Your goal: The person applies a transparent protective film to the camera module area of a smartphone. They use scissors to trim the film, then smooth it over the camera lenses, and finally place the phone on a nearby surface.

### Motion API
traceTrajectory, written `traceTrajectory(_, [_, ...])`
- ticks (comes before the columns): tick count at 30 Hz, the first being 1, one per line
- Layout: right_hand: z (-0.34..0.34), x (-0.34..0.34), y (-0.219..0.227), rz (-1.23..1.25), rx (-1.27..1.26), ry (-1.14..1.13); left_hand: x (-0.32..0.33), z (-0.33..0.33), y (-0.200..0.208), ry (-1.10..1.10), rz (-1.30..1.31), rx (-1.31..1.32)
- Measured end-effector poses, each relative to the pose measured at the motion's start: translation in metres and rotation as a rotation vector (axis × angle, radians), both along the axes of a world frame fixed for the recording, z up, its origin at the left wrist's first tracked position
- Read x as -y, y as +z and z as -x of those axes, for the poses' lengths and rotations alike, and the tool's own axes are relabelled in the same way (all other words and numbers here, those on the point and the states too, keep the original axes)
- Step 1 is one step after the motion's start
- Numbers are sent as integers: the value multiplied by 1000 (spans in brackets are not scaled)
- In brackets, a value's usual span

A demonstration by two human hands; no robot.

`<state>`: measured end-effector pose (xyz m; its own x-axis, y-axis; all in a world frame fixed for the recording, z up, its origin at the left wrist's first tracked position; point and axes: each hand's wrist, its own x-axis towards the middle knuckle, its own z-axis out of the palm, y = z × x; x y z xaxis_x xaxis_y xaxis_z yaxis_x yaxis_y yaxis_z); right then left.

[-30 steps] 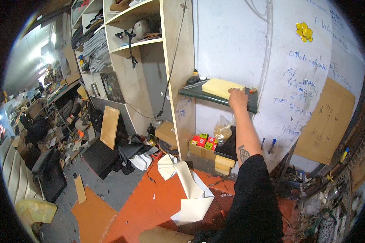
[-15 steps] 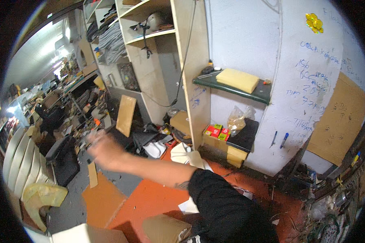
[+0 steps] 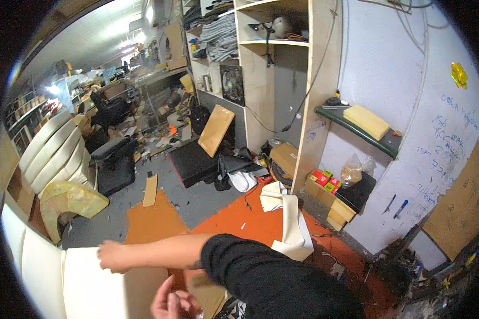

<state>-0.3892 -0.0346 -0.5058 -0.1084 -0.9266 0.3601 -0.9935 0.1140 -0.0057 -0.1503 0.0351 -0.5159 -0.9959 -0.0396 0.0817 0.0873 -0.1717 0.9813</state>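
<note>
My right hand reaches across to the left on a bare forearm below a black sleeve. Its fingers are curled closed over the edge of a cream upholstered piece; a tiny pale bit shows at the fingertips, too small to name. My left hand is low in the middle, cut by the lower edge, with forefinger and thumb apart and the other fingers bent. Close to it lies a tan-brown bundle, partly behind my right arm. Whether the left hand touches the bundle cannot be seen.
Cream ribbed padding and a curved yellowish foam piece stand left. Cream material scraps lie on the orange floor covering. A board leans by the shelving; a green shelf carries yellow foam.
My right hand has come down and nearer, from over the floor to the cream piece. My left hand has come into view at the lower edge. The view has swung left and down.
</note>
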Motion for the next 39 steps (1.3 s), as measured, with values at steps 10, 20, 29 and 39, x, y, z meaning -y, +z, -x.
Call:
traceTrajectory(10, [-91,-212,-226,-600,809,-645,248,-28,-117,882,1877,522])
traceTrajectory(20, [-171,-272,-145,-455,568,-968,248,-29,-123,946,1846,443])
traceTrajectory(29, [-219,-305,-9,-520,736,-896,233,0,-50,613,1829,640])
traceTrajectory(39, [-229,-578,103,189,1060,-2071,43,188,215,-274,1446,301])
